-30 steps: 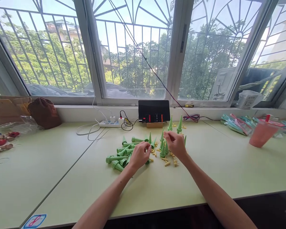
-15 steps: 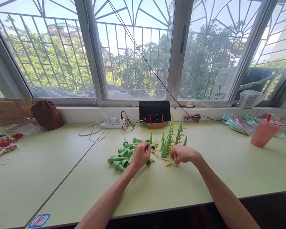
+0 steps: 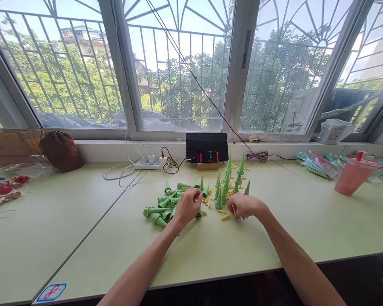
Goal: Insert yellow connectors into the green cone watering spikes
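Note:
My left hand (image 3: 188, 205) is closed, fingers curled together, at the right side of a heap of green plastic watering spikes (image 3: 158, 211). What it holds, if anything, is hidden by the fingers. My right hand (image 3: 246, 205) is low over the table, its fingertips pinched among small yellow T-shaped pieces (image 3: 225, 217); I cannot make out what lies in the pinch. Just beyond it stand rows of upright green spikes (image 3: 226, 182), points up, several with yellow pieces sticking out of their sides. More loose yellow pieces lie between my hands.
Behind the spikes, a black tablet (image 3: 207, 142) leans at the sill, a phone (image 3: 207, 157) before it. A power strip (image 3: 150, 164) with cables lies left of it. A pink cup (image 3: 354, 176) with a straw stands right; a brown pouch (image 3: 61, 151) and wooden toys (image 3: 6, 196) are left.
The view has shifted slightly. My right fingertips still work low among the yellow pieces with only a small movement; my left hand keeps its place and closed shape.

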`<act>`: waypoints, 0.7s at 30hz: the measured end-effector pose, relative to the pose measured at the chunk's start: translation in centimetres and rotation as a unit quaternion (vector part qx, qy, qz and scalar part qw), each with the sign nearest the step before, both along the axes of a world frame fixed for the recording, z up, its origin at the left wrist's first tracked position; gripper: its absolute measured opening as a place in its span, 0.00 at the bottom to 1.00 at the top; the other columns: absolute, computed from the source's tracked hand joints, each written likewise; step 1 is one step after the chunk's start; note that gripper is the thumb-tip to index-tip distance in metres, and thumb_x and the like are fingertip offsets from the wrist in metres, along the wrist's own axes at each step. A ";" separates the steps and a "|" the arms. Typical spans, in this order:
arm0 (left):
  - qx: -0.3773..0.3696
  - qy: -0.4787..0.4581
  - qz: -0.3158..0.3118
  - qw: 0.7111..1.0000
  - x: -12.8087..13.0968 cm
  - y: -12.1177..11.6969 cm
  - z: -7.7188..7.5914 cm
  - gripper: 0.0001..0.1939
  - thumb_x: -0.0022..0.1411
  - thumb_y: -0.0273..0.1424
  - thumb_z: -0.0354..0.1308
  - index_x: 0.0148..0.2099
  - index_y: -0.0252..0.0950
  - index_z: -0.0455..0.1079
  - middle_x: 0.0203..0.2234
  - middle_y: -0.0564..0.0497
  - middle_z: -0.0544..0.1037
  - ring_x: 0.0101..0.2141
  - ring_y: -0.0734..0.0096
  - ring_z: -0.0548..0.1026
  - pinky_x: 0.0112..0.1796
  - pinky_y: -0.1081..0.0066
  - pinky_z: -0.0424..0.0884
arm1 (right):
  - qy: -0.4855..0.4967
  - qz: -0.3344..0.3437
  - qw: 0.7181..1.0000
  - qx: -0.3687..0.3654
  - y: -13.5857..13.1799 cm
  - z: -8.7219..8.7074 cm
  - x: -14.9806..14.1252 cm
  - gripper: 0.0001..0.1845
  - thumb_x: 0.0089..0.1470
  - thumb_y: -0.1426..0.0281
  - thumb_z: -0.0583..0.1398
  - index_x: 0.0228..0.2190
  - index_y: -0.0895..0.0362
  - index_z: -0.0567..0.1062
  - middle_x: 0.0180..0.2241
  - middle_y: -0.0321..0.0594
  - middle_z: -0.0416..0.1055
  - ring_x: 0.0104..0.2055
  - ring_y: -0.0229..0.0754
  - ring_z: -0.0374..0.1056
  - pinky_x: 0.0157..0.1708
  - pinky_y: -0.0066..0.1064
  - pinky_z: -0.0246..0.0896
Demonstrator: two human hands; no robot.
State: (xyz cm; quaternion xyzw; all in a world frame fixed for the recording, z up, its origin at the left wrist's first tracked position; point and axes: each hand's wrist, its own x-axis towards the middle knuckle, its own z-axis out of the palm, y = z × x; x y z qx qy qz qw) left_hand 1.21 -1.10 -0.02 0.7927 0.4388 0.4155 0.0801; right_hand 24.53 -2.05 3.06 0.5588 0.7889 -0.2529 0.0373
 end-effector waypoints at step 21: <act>0.000 -0.006 -0.001 1.000 0.1 0.0 0.1 0.13 0.63 0.32 0.47 0.29 0.35 0.67 0.24 0.51 0.71 0.26 0.71 0.67 0.31 0.71 0.62 | 0.077 0.050 0.982 0.166 -0.5 0.8 0.4 0.04 0.44 0.77 0.59 0.21 0.58 0.69 0.25 0.37 0.68 0.28 0.37 0.61 0.25 0.25 0.51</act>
